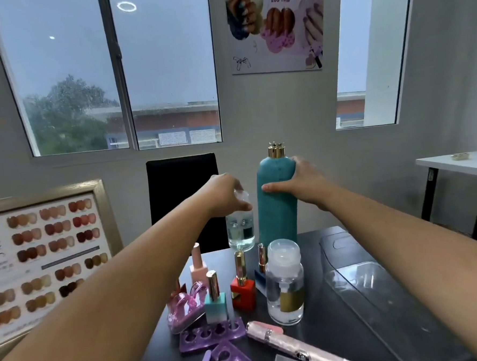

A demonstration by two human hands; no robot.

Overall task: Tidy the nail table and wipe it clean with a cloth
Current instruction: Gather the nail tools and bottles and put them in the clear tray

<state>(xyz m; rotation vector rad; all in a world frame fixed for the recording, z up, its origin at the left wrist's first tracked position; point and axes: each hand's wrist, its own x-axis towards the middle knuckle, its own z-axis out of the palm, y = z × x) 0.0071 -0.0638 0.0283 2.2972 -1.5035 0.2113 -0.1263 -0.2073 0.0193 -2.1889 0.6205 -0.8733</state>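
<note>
1. The teal bottle (277,203) is gripped by the right hand (301,183), whose fingers are wrapped round its upper part; it is held upright at the far edge of the table (319,340).
2. The clear bottle (240,230) is pinched at its cap by the left hand (227,193); it is seen just left of the teal bottle, and whether it rests on the table cannot be told.
3. A pump bottle (285,282) is set near the middle of the table, with polish bottles (242,282) grouped just left of it.
4. Purple toe separators (213,335) and a pink tube (295,347) are laid at the near edge.
5. A clear tray (378,286) is placed on the right side of the table.
6. A colour chart (41,256) is propped at the left, and a black chair (183,189) is seen behind the table.
</note>
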